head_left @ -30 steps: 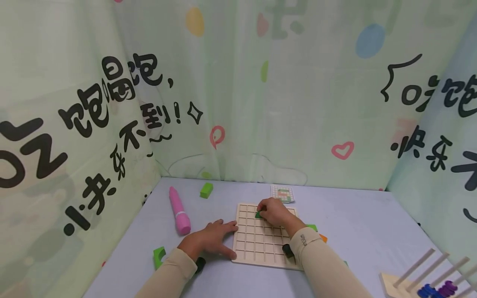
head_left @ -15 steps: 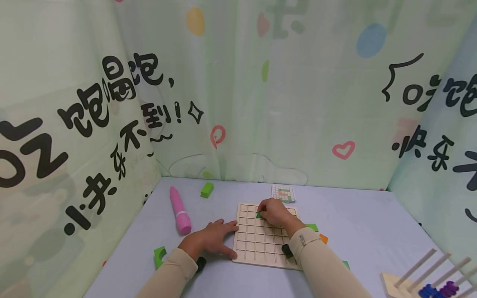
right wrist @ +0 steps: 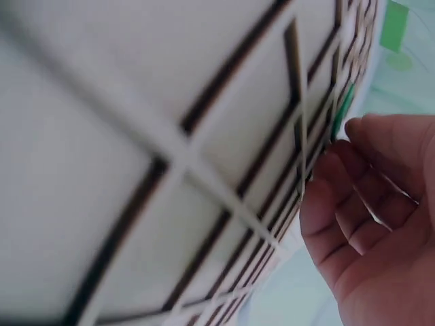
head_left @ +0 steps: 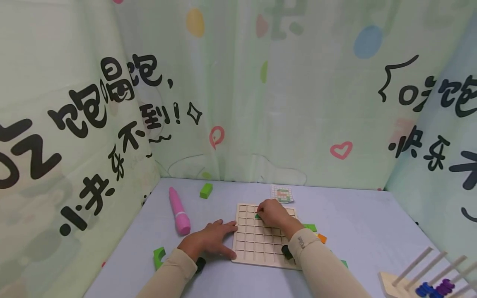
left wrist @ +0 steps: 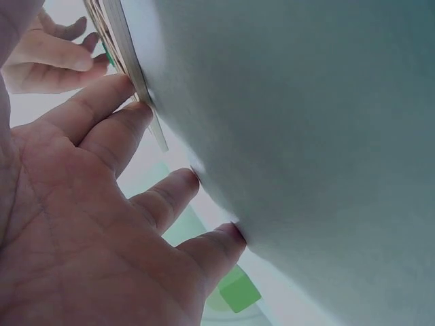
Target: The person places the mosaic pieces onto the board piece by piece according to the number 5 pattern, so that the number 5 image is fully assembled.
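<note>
A pale wooden grid board (head_left: 253, 244) lies on the table. My left hand (head_left: 213, 239) is at the board's left side with its fingers spread; the left wrist view shows two fingertips (left wrist: 139, 109) touching the board's edge and the others on the table. Near the board's far edge my right hand (head_left: 275, 213) pinches a small flat green tile (head_left: 257, 216) against the grid. In the right wrist view this green tile (right wrist: 344, 107) stands at the fingertips, largely hidden. A small black piece (head_left: 286, 251) rests on the board beside my right sleeve.
Behind the board is a printed pattern card (head_left: 282, 194). Leftward lie a pink pen-shaped object (head_left: 179, 212), a green block (head_left: 206, 191), a green arch (head_left: 158, 257) and a black piece (head_left: 200, 264). Green (head_left: 310, 227) and orange (head_left: 322, 238) pieces and a peg stand (head_left: 395, 285) are rightward.
The right hand's fingers have shifted very slightly over the green tile. The left hand holds its place at the board's edge. The head view has turned a little.
</note>
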`<state>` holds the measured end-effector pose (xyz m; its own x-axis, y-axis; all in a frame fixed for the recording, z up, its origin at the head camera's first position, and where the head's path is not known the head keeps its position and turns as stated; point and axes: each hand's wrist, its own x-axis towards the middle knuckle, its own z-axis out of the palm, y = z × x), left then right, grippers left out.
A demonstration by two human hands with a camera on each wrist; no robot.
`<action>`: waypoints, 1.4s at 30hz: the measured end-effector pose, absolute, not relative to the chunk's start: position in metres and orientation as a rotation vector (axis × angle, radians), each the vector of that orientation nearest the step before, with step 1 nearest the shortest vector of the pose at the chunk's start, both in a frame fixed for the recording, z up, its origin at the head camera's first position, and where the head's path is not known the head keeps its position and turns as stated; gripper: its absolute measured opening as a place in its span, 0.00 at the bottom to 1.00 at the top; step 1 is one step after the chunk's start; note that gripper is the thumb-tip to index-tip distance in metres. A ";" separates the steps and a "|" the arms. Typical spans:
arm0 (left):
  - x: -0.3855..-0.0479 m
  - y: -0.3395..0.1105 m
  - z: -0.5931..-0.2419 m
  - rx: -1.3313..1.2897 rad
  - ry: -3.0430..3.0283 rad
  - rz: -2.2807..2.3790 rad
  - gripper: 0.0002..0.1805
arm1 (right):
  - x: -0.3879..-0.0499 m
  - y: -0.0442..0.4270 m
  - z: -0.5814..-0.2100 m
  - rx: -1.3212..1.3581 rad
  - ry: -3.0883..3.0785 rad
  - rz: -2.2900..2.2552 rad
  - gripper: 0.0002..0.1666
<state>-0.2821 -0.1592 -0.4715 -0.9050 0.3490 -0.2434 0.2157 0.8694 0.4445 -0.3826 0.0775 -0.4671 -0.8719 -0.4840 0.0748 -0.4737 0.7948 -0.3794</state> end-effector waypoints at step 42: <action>-0.278 -0.158 -0.471 0.503 2.701 0.685 0.48 | -0.324 0.255 -0.463 -0.210 2.892 -0.638 0.12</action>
